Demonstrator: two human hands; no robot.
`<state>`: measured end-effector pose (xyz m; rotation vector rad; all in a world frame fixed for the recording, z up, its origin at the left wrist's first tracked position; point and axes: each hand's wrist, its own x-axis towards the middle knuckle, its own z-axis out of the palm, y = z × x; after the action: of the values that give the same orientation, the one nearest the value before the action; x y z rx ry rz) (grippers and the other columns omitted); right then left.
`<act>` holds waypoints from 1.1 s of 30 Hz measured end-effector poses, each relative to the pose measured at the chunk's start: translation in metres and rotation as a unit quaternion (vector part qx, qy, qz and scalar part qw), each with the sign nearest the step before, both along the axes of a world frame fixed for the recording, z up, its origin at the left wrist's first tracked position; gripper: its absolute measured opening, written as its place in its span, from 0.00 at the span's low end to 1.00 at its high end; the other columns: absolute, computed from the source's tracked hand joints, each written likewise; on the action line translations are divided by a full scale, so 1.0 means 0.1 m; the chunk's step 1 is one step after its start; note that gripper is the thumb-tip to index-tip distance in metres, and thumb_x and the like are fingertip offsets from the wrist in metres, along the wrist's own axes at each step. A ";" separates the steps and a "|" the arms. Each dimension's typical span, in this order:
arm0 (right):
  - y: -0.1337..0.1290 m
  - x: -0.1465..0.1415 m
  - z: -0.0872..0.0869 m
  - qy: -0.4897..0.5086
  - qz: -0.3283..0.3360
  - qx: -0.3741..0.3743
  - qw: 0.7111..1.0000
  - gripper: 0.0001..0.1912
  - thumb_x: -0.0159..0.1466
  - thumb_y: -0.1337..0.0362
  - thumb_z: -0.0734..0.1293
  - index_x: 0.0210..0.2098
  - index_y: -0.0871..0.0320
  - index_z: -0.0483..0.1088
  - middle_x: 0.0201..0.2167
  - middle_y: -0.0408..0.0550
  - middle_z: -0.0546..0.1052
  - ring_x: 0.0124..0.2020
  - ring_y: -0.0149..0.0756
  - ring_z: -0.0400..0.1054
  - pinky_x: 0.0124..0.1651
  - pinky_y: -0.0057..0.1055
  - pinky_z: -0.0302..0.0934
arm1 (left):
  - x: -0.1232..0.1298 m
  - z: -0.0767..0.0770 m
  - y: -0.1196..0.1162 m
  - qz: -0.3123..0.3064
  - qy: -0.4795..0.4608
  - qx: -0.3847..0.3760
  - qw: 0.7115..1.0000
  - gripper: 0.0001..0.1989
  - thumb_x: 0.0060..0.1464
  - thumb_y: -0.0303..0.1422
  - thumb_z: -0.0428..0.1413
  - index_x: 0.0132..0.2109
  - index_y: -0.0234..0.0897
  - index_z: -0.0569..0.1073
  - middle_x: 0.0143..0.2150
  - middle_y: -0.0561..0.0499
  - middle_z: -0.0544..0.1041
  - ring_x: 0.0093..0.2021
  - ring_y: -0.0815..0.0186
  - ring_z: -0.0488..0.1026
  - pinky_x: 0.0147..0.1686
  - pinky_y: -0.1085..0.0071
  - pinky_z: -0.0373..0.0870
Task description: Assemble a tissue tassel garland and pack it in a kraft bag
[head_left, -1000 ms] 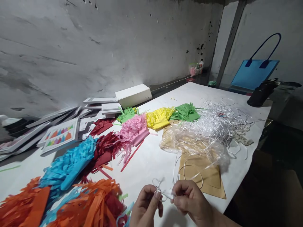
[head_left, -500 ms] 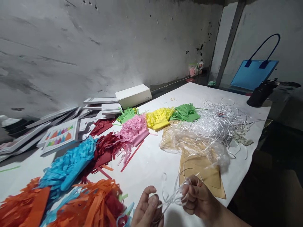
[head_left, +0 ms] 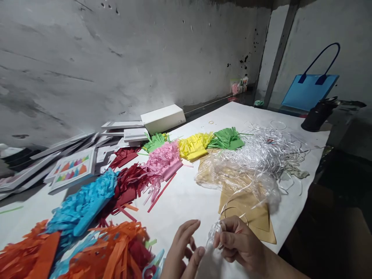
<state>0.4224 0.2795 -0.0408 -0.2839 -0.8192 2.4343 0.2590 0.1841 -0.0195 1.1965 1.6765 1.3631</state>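
My right hand [head_left: 242,244] pinches a small looped bunch of shiny white ribbon [head_left: 214,231] between thumb and fingers, low in the view. Just left of it, my left hand [head_left: 181,250] has its fingers apart and seems to hold nothing. A strand runs from the bunch over brown paper envelopes [head_left: 247,215] toward a big tangle of white ribbon [head_left: 261,147]. Clear plastic wrap [head_left: 215,170] lies crumpled on those envelopes. At left are fringed tissue paper bundles: orange [head_left: 116,252], blue [head_left: 87,197], dark red [head_left: 132,182], pink [head_left: 165,159], yellow [head_left: 196,145] and green [head_left: 228,138].
White boxes with a printed tassel picture [head_left: 74,168] are piled at the left near the wall. A plain white box [head_left: 162,117] stands behind the bundles. A black cylindrical object [head_left: 316,116] and a blue bag [head_left: 309,91] are at the far right.
The loose loops of ribbon between my hands are now gathered into a tighter bunch in my right hand. My left hand has let go of the ribbon and opened its fingers.
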 end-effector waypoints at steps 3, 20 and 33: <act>-0.01 0.00 0.03 -0.034 0.027 0.021 0.999 0.23 0.56 0.48 0.79 0.28 0.65 0.78 0.13 0.32 0.58 0.13 0.17 0.42 0.16 0.22 0.35 | 0.12 0.10 0.08 -0.046 -0.029 -0.010 0.998 0.11 0.54 0.44 0.65 0.39 0.44 0.85 0.34 0.44 0.81 0.30 0.61 0.73 0.30 0.70 0.69; 0.22 0.27 -0.20 -0.073 -0.035 0.049 0.996 0.31 0.51 0.37 0.76 0.19 0.57 0.63 0.13 0.32 0.56 0.14 0.21 0.43 0.16 0.22 0.42 | -0.29 0.16 0.11 0.143 -0.339 -0.026 0.929 0.23 0.47 0.51 0.69 0.23 0.37 0.72 0.14 0.62 0.54 0.19 0.76 0.42 0.18 0.80 0.47; 0.26 0.17 -0.09 -0.287 -0.098 0.266 0.915 0.17 0.58 0.51 0.77 0.36 0.59 0.82 0.17 0.35 0.59 0.22 0.27 0.48 0.26 0.28 0.39 | -0.38 0.18 0.13 -0.040 -0.538 -0.032 0.841 0.14 0.56 0.43 0.64 0.35 0.35 0.82 0.11 0.66 0.40 0.14 0.80 0.34 0.12 0.81 0.39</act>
<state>0.4390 0.3060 -0.0495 -0.8398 -1.5764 1.8503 0.2207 0.1967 -0.0010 0.2702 0.8160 1.4740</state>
